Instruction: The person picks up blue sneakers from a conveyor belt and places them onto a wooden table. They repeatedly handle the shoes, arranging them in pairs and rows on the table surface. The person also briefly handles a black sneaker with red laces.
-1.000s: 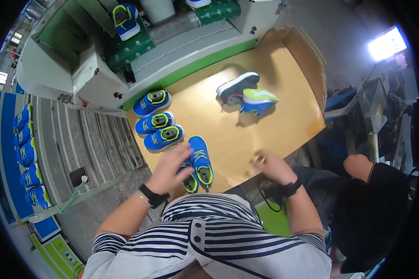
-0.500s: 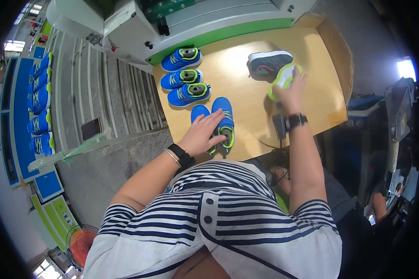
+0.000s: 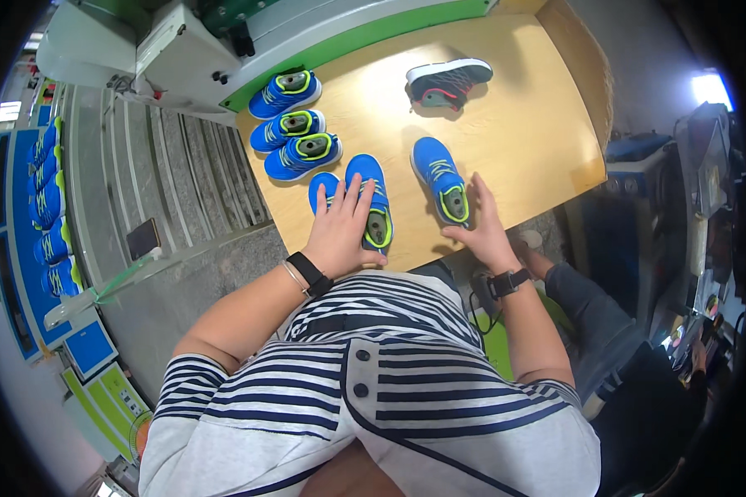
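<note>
Two blue sneakers with lime collars stand side by side on the near part of the wooden tabletop. Fingers spread, my left hand [image 3: 340, 229] lies over the left sneaker [image 3: 322, 184] and against the right sneaker [image 3: 368, 176], partly hiding both. Another blue sneaker [image 3: 436, 167] stands sole down to their right, toe pointing away. My right hand [image 3: 487, 229] is at its heel, thumb and fingers apart, not closed around it. Grey shoe-shaped inserts show inside the collars.
Three more blue sneakers [image 3: 303, 157] line the table's left edge. A dark grey sneaker [image 3: 449, 83] lies on its side at the back. Beyond the table are a green-and-white machine [image 3: 323, 45], a slatted conveyor [image 3: 191, 166] with a phone [image 3: 143, 239] beside it, and a seated person [image 3: 593, 319] at right.
My right hand has brought a sneaker nearer and leftward from beside the dark one. It was held sole up and now stands upright, with the fingers loosened. My left hand stays over the pair.
</note>
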`<state>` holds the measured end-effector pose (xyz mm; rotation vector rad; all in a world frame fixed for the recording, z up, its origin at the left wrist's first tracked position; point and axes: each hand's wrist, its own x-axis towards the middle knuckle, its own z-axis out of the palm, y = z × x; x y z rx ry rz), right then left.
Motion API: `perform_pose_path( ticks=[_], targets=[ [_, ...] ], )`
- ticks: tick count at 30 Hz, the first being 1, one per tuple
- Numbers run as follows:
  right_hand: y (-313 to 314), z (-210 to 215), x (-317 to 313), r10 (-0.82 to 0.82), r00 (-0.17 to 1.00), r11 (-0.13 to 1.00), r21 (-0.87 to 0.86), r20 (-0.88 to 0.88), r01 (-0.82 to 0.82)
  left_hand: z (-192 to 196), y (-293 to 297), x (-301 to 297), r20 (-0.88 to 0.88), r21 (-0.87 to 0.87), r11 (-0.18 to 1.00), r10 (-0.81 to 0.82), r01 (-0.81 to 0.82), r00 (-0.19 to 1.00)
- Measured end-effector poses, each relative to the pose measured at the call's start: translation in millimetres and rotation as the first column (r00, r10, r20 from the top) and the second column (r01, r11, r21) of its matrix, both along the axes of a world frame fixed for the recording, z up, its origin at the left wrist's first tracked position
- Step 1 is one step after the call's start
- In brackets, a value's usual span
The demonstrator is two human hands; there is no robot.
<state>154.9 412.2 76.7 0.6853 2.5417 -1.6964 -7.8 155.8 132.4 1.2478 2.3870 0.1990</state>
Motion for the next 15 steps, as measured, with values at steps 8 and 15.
perform_pose_path(
  ticks=[8, 15],
  targets=[
    [-25.0, -23.6, -18.5, -0.097, 0.988, 0.947, 0.294, -0.121, 0.129, -7.8, 18.6, 1.0, -0.059, -0.019, 0.999, -0.036, 0.035, 0.998],
    [-8.4, 20.7, -72.2, -0.345, 0.935, 0.914, -0.258, -0.083, 0.314, 6.6, 14.7, -34.1, 0.37, 0.344, 0.89, 0.166, -0.301, 0.914]
  ],
)
